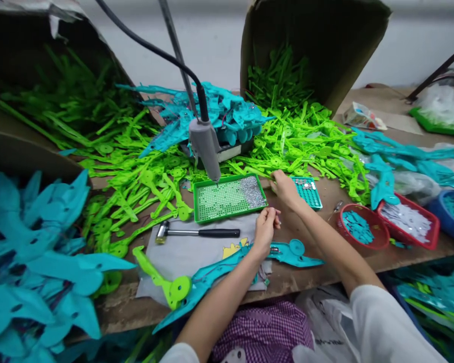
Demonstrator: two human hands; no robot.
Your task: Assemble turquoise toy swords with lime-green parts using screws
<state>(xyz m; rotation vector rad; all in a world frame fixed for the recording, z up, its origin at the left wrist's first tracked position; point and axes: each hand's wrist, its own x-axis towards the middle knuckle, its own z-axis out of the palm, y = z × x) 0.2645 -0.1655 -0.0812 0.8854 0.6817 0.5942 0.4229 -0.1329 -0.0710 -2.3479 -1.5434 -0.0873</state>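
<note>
My left hand (265, 229) is closed, fingertips pinched together above a teal plastic part (298, 254); whatever it pinches is too small to make out. My right hand (285, 189) is at the right end of a green perforated tray (197, 206) of small silvery pieces (254, 190). Its fingers are bent together, and their tips, near the bright green parts, hide anything held. Under my left forearm the long teal part lies beside a bright green plastic arm (179, 290) with a round end. A hammer (219, 233) with a black handle rests on a grey cloth (212, 252).
A grey electric screwdriver (206, 146) hangs over the tray. Heaps of green parts (298, 136) and teal parts (26, 272) surround the work area. To the right are a small teal tray (318, 201), a red bowl (382, 239) and a red basket (435, 234).
</note>
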